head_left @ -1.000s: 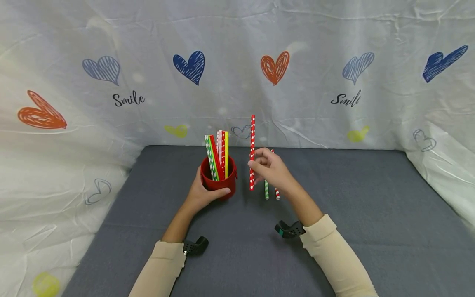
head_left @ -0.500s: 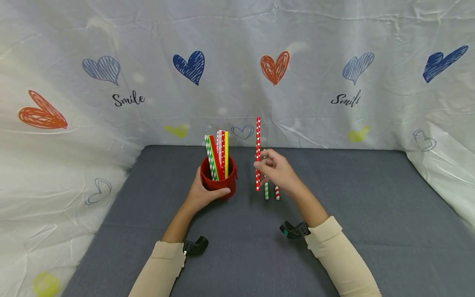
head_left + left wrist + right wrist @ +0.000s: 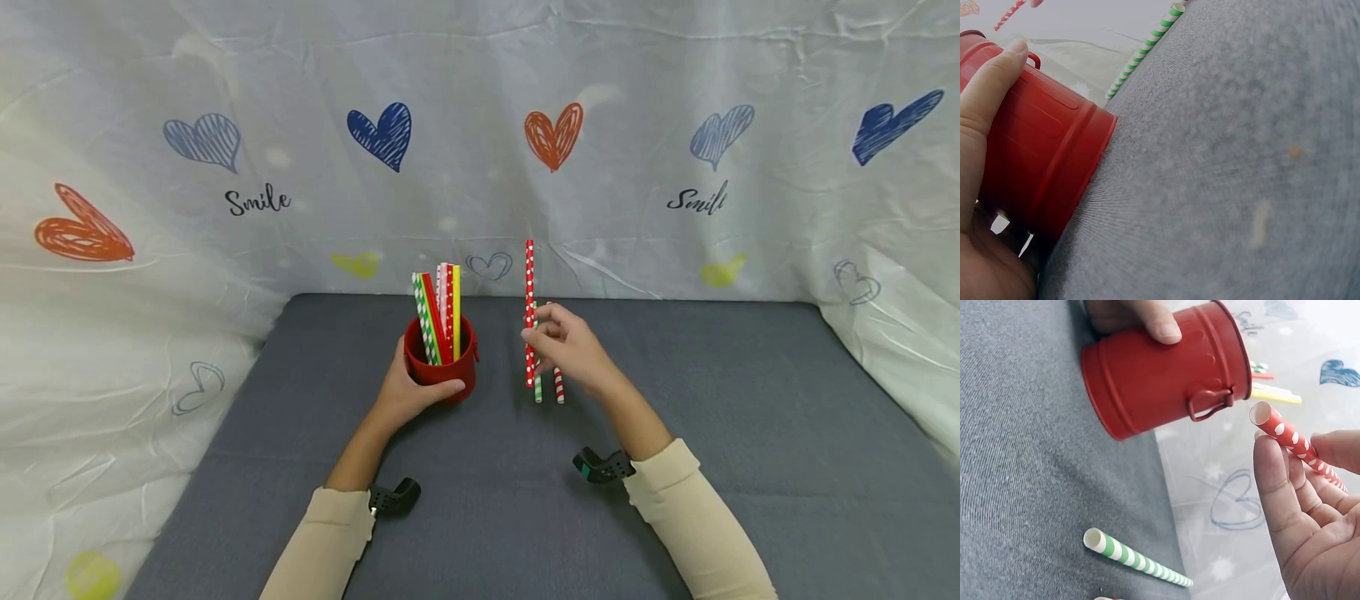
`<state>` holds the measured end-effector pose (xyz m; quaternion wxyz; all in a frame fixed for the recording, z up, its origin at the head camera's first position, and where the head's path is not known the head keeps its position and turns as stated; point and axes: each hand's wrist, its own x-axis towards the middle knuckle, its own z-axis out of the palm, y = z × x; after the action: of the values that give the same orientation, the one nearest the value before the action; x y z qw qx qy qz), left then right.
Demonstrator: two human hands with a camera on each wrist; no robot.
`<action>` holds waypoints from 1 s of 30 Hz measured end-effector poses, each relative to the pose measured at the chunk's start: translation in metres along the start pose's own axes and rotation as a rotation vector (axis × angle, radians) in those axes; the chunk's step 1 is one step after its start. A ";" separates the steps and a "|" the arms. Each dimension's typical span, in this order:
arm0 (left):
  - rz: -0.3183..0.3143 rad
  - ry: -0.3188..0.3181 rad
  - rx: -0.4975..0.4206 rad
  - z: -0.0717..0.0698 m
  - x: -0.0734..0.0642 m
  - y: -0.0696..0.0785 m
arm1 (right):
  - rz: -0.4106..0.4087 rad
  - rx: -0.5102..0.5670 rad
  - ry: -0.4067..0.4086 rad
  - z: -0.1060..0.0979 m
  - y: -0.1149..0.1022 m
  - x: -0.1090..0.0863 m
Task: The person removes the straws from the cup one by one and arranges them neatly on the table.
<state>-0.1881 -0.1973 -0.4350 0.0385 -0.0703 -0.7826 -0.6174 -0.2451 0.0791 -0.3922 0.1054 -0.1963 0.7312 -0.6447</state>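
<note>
My left hand point(image 3: 408, 392) grips a small red metal bucket point(image 3: 1047, 137) standing on the table, its thumb across the front wall. Several paper straws point(image 3: 435, 321) lean inside the bucket: green-and-white, red, pink, dotted red and yellow. Between thumb and fingers, my right hand point(image 3: 566, 346) pinches a red straw with white hearts point(image 3: 1297, 442), held upright to the right of the bucket. Below and behind that hand lie a green-striped straw point(image 3: 1135, 557) and a red-striped straw point(image 3: 559, 388), both partly hidden by it in the head view.
Grey cloth covers the table point(image 3: 480, 517). Behind it hangs a pale curtain point(image 3: 465, 83) printed with hearts and words. A small wire handle point(image 3: 1210, 403) sticks out from the bucket's side. Each wrist wears a black camera mount point(image 3: 603, 465).
My right hand has moved to the right and slightly down with the heart-patterned straw, away from the bucket and over the two lying straws. The left hand and bucket have stayed in place.
</note>
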 end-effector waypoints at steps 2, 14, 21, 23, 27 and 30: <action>-0.001 -0.001 0.004 0.000 0.000 0.000 | 0.009 -0.008 0.000 -0.001 0.001 -0.001; -0.004 0.001 0.011 0.000 -0.002 0.000 | 0.058 -0.021 0.023 -0.010 0.015 -0.005; -0.014 0.008 0.017 -0.001 0.009 -0.028 | 0.069 -0.016 0.030 -0.014 0.020 -0.006; -0.008 0.011 0.015 -0.001 0.011 -0.036 | 0.072 -0.021 0.030 -0.015 0.021 -0.007; 0.007 0.020 0.011 -0.001 0.012 -0.039 | 0.081 -0.033 0.031 -0.018 0.023 -0.007; 0.022 0.026 0.012 -0.001 0.012 -0.039 | 0.085 -0.047 0.034 -0.021 0.025 -0.008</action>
<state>-0.2060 -0.2063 -0.4705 0.0557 -0.0707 -0.7848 -0.6131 -0.2505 0.1034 -0.4141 0.1158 -0.1566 0.7555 -0.6256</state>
